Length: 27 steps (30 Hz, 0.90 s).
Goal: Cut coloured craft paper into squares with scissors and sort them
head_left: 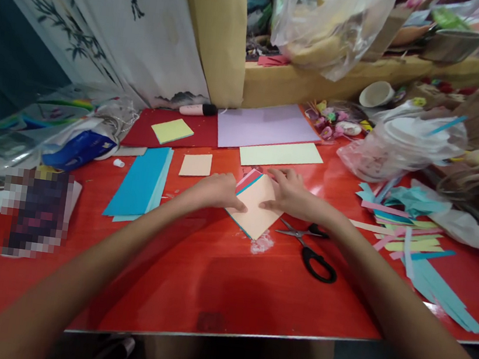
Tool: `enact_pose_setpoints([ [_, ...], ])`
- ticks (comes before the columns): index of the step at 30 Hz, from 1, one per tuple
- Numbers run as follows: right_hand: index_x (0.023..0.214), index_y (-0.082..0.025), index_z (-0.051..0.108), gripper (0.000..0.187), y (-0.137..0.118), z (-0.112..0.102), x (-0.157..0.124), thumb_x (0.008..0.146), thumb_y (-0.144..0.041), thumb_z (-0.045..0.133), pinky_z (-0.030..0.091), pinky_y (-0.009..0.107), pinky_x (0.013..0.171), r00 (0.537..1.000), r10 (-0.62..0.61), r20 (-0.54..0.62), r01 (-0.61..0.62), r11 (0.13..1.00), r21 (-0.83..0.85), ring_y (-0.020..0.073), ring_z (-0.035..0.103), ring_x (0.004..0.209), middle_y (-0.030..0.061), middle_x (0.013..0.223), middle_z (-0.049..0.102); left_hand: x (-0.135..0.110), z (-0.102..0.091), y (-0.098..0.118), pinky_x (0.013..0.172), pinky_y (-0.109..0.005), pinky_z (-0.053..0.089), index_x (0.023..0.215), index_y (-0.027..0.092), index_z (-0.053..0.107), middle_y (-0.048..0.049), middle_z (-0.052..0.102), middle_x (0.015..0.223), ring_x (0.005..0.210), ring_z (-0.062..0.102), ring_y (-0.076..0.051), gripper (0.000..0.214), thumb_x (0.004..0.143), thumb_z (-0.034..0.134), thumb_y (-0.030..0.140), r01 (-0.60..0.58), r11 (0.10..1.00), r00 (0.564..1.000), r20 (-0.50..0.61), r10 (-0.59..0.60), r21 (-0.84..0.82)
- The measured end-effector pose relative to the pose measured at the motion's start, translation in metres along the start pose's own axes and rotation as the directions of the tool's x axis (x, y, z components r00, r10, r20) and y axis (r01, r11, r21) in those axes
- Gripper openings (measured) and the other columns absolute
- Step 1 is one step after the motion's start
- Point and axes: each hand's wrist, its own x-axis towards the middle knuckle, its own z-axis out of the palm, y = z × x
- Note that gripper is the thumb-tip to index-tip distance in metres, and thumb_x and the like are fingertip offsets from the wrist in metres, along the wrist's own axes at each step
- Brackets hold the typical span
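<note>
Where both hands [255, 196] press paper [255, 211], no writing shows.

The scene is evenly and fairly brightly lit, with soft light that seems to fall from above and ahead of the hands. The glossy red table [217, 282] throws back pale glare just beyond the right hand [292, 195] and in streaks to its right, near the paper strips [412, 243]. Both forearms cast faint, soft-edged shadows on the table beneath them. A clear plastic bag [331, 21], far beyond the hands, shows white highlights. The wide lens bends straight lines towards the edges, and the corners look smeared. A patch left of the left hand [220, 192] is pixelated. The forearms nearest the camera are slightly soft.
</note>
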Motion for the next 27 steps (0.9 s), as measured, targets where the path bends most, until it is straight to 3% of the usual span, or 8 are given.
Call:
enact_pose_setpoints([
  [3, 0.138, -0.013, 0.03, 0.091, -0.002, 0.0, -0.001, 0.063, -0.04, 0.073, 0.03, 0.053, 0.099, 1.0, -0.012, 0.024, 0.011, 1.0, 0.009, 0.0415, 0.03, 0.125, 0.0212, 0.136, 0.033, 0.005, 0.005, -0.005, 0.042, -0.031, 0.04, 0.059, 0.02, 0.048, -0.0053, 0.054, 0.06, 0.055, 0.055, -0.021, 0.031, 0.055, 0.072, 0.039, 0.007, 0.995, 1.0, -0.007, -0.008, -0.098],
  [7, 0.137, -0.013, 0.031, 0.086, -0.007, 0.003, -0.001, 0.066, -0.036, 0.071, 0.029, 0.053, 0.101, 0.999, -0.05, 0.006, 0.049, 0.998, 0.049, 0.0394, 0.031, 0.125, 0.0185, 0.136, 0.039, 0.001, 0.014, -0.006, 0.039, -0.026, 0.041, 0.079, 0.018, 0.052, -0.0057, 0.062, 0.07, 0.054, 0.058, -0.017, 0.019, 0.066, 0.064, 0.024, -0.052, 0.97, 0.996, -0.088, 0.032, -0.237],
  [10, 0.134, -0.016, 0.033, 0.078, -0.012, 0.005, -0.001, 0.067, -0.034, 0.07, 0.035, 0.053, 0.096, 0.996, -0.017, -0.088, 0.037, 0.972, 0.231, 0.0367, 0.036, 0.121, 0.0153, 0.131, 0.045, -0.007, 0.009, -0.003, 0.048, -0.028, 0.049, 0.092, 0.019, 0.052, -0.0071, 0.067, 0.085, 0.066, 0.063, -0.018, 0.023, 0.07, 0.058, 0.016, -0.149, 0.938, 0.98, -0.175, 0.098, -0.314],
  [12, 0.129, -0.019, 0.034, 0.064, -0.015, 0.004, -0.001, 0.074, -0.033, 0.063, 0.042, 0.047, 0.09, 0.984, -0.028, -0.176, 0.107, 0.881, 0.461, 0.0299, 0.046, 0.112, 0.0129, 0.123, 0.051, -0.014, -0.001, 0.001, 0.061, -0.032, 0.053, 0.098, 0.021, 0.053, -0.0067, 0.067, 0.098, 0.081, 0.064, -0.021, 0.026, 0.073, 0.056, 0.014, -0.235, 0.928, 0.946, -0.289, 0.15, -0.288],
  [14, 0.119, -0.02, 0.04, 0.043, -0.016, 0.002, -0.001, 0.081, -0.032, 0.055, 0.047, 0.039, 0.082, 0.963, -0.036, -0.266, 0.202, 0.749, 0.63, 0.0225, 0.054, 0.097, 0.0084, 0.108, 0.057, -0.02, -0.011, 0.004, 0.077, -0.036, 0.051, 0.106, 0.023, 0.053, -0.0049, 0.064, 0.111, 0.098, 0.061, -0.022, 0.032, 0.076, 0.053, 0.011, -0.328, 0.927, 0.88, -0.416, 0.23, -0.181],
  [18, 0.097, -0.022, 0.047, 0.024, -0.015, 0.002, -0.002, 0.084, -0.041, 0.052, 0.047, 0.034, 0.074, 0.926, -0.034, -0.376, 0.295, 0.686, 0.665, 0.0173, 0.054, 0.08, 0.0017, 0.086, 0.054, -0.025, -0.019, 0.007, 0.087, -0.034, 0.047, 0.118, 0.022, 0.049, -0.0043, 0.058, 0.117, 0.104, 0.057, -0.019, 0.038, 0.081, 0.05, 0.011, -0.393, 0.919, 0.763, -0.556, 0.331, 0.008],
  [24, 0.112, -0.025, 0.034, 0.043, -0.008, 0.014, 0.004, 0.078, -0.038, 0.059, 0.047, 0.035, 0.084, 0.937, -0.093, -0.337, 0.318, 0.623, 0.714, 0.0188, 0.053, 0.099, 0.005, 0.107, 0.052, -0.017, -0.006, -0.007, 0.081, -0.03, 0.049, 0.122, 0.024, 0.048, -0.0046, 0.054, 0.116, 0.094, 0.058, -0.017, 0.038, 0.084, 0.051, 0.019, -0.366, 0.93, 0.737, -0.597, 0.318, 0.043],
  [27, 0.103, -0.023, 0.033, 0.03, -0.007, 0.016, 0.006, 0.082, -0.032, 0.051, 0.047, 0.037, 0.087, 0.958, -0.075, -0.275, 0.263, 0.606, 0.75, 0.0192, 0.053, 0.101, 0.0067, 0.107, 0.053, -0.014, -0.001, -0.011, 0.085, -0.032, 0.048, 0.12, 0.023, 0.046, -0.0055, 0.053, 0.117, 0.097, 0.056, -0.017, 0.038, 0.082, 0.049, 0.018, -0.428, 0.902, 0.718, -0.627, 0.303, -0.054],
])
